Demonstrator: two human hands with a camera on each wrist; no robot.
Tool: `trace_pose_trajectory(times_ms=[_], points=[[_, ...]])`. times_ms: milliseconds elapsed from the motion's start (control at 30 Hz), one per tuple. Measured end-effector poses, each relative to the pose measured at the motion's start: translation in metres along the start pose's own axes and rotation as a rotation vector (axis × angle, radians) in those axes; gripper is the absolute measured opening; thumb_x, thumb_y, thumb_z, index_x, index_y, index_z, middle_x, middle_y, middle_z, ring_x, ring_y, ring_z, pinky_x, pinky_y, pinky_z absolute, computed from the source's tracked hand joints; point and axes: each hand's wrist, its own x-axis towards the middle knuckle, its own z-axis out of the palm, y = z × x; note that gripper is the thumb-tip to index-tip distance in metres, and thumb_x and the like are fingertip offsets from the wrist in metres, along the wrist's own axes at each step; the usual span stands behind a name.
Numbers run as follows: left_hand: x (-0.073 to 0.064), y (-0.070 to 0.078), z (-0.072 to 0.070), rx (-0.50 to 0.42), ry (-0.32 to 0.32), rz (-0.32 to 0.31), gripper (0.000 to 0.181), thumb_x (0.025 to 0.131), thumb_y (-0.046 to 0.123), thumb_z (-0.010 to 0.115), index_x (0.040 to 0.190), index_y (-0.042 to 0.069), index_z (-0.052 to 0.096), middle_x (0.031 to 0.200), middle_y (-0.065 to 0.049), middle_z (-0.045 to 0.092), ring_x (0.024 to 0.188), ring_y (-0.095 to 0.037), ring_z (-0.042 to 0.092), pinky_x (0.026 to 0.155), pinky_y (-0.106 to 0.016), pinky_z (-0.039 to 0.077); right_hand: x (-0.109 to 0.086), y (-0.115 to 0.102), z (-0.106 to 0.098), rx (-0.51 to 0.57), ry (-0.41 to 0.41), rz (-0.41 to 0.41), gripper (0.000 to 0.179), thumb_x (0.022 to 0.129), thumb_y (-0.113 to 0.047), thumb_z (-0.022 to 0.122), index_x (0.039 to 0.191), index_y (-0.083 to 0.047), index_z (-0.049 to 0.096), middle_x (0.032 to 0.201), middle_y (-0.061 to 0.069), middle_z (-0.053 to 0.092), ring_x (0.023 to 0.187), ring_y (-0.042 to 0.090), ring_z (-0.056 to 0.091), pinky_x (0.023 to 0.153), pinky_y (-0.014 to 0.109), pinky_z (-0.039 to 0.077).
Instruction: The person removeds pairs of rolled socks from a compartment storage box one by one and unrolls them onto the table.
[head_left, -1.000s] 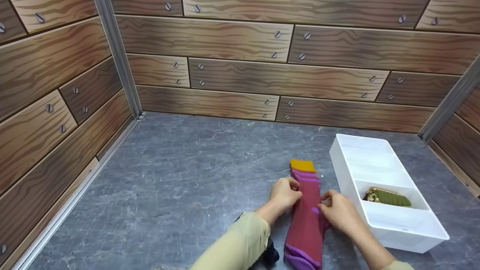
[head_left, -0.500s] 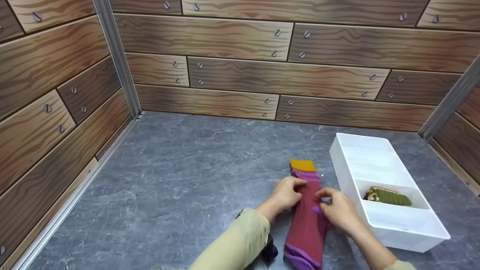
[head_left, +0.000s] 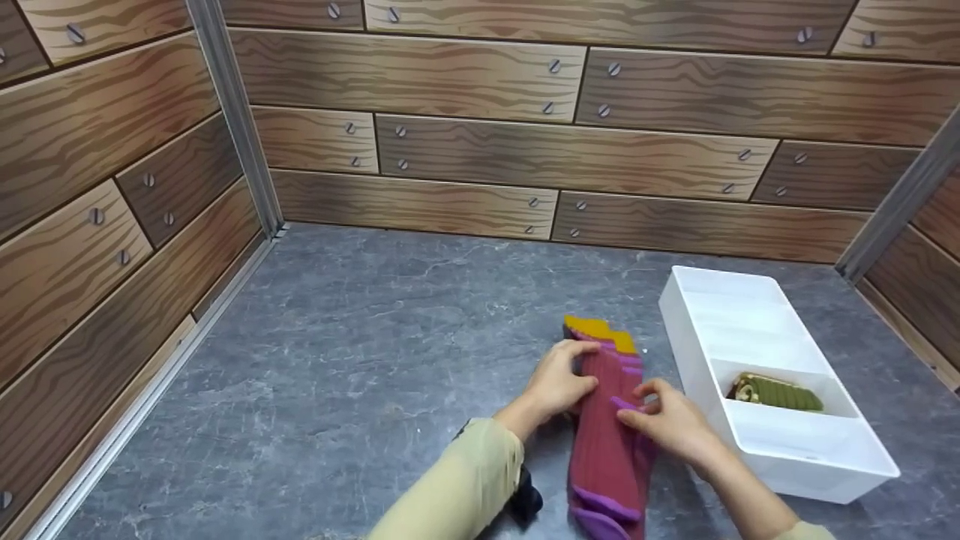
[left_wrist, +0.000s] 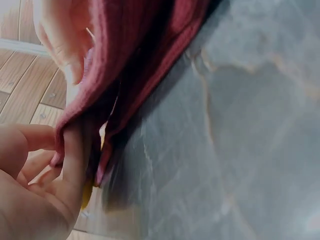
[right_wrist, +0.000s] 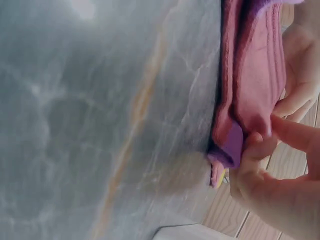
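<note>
A pair of maroon socks (head_left: 604, 442) with purple bands and yellow ends lies lengthwise in front of me, one on top of the other. My left hand (head_left: 555, 379) pinches the left edge of the upper sock, its fingers under the knit in the left wrist view, where that edge is raised off the lower sock (left_wrist: 150, 90). Across from it, my right hand (head_left: 671, 420) pinches the upper sock by its purple patch on the right side. At the far end the two yellow ends (head_left: 592, 327) sit staggered. In the right wrist view a purple patch (right_wrist: 231, 145) of the lower sock shows.
A white divided box (head_left: 757, 337) stands to the right, close to my right hand. One of its compartments holds a rolled green ribbed bundle (head_left: 780, 394). A small black object (head_left: 527, 499) lies beside my left forearm. Wood-patterned walls (head_left: 480, 142) enclose the grey marbled tabletop (head_left: 360, 360).
My left hand has shifted slightly left, carrying the upper sock with it. The yellow ends, lined up before, are now offset. My right hand has followed a little leftward with the purple patch.
</note>
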Motion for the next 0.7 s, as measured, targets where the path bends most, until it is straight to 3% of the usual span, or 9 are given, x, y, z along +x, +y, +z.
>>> trace_pose_trajectory(times_ms=[67,200,400,567,633,700], points=[[-0.001,-0.002,-0.003,-0.05,-0.004,-0.032,0.044,0.074,0.001,0.066,0.117,0.011,0.061,0.117,-0.002,0.055,0.106,-0.016,0.05,0.084,-0.025,0.044,0.001,-0.001,0.003,-0.041,0.018,-0.069,0.033,0.077,-0.013,0.069,0.103,0.0,0.053,0.093,0.016,0.063,0.081,0.024,0.059,0.065,0.034,0.048],[-0.002,-0.006,-0.013,-0.113,-0.006,-0.074,0.046,0.073,-0.004,0.064,0.117,0.007,0.06,0.114,-0.007,0.053,0.1,-0.021,0.051,0.057,-0.027,0.053,0.002,-0.007,0.008,-0.082,0.038,-0.185,0.032,0.074,-0.004,0.069,0.104,-0.004,0.058,0.102,0.014,0.061,0.086,0.024,0.058,0.07,0.036,0.048],[-0.004,-0.017,-0.03,0.067,0.007,-0.063,0.051,0.068,-0.007,0.064,0.117,0.002,0.058,0.113,-0.012,0.052,0.1,-0.027,0.052,0.061,-0.025,0.052,-0.004,-0.015,0.017,-0.186,0.1,-0.263,0.039,0.068,-0.007,0.075,0.103,-0.005,0.057,0.102,0.015,0.054,0.07,0.017,0.055,0.065,0.032,0.046],[-0.007,-0.019,-0.039,0.064,0.003,-0.066,0.048,0.066,-0.011,0.063,0.113,-0.002,0.059,0.104,-0.015,0.053,0.096,-0.026,0.052,0.044,-0.021,0.048,-0.011,-0.018,0.022,-0.254,0.172,-0.377,0.042,0.062,-0.012,0.081,0.092,-0.007,0.051,0.09,0.008,0.048,0.07,0.014,0.046,0.062,0.029,0.042],[-0.007,-0.019,-0.041,0.049,0.005,-0.075,0.047,0.066,-0.012,0.062,0.111,-0.002,0.059,0.101,-0.015,0.054,0.084,-0.023,0.058,0.043,-0.019,0.047,-0.014,-0.019,0.021,-0.244,0.107,-0.462,0.04,0.062,-0.017,0.082,0.087,-0.009,0.052,0.084,0.003,0.047,0.069,0.013,0.045,0.06,0.027,0.042],[-0.007,-0.019,-0.043,0.034,0.005,-0.095,0.047,0.066,-0.013,0.06,0.111,-0.004,0.059,0.099,-0.016,0.054,0.068,-0.019,0.06,0.039,-0.021,0.046,-0.017,-0.019,0.021,-0.213,-0.052,-0.545,0.035,0.064,-0.026,0.08,0.085,-0.012,0.056,0.08,-0.001,0.051,0.068,0.01,0.048,0.059,0.024,0.044]])
